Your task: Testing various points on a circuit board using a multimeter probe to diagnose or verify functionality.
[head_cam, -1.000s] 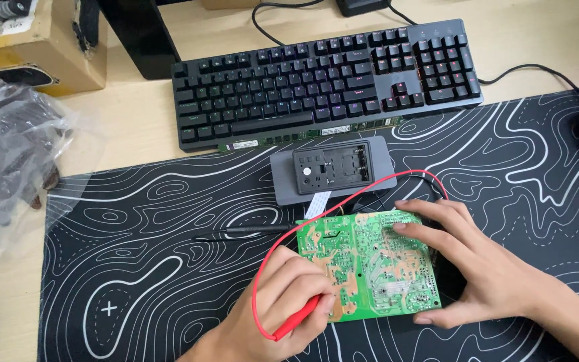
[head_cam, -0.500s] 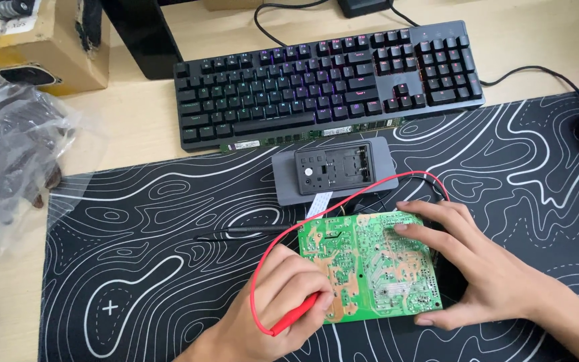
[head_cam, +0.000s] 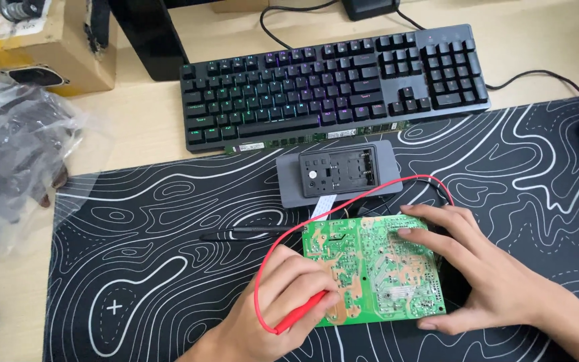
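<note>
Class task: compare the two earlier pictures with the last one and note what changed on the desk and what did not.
Hardly anything. The left hand holds the red probe on the green board as before, and the right hand steadies the board's edge in the same spot. The black probe, grey meter and keyboard have not moved.

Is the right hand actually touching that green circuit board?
Touching. The head view shows the right hand with fingertips lying on the green circuit board's top and its thumb pressed against the bottom right corner.
</note>
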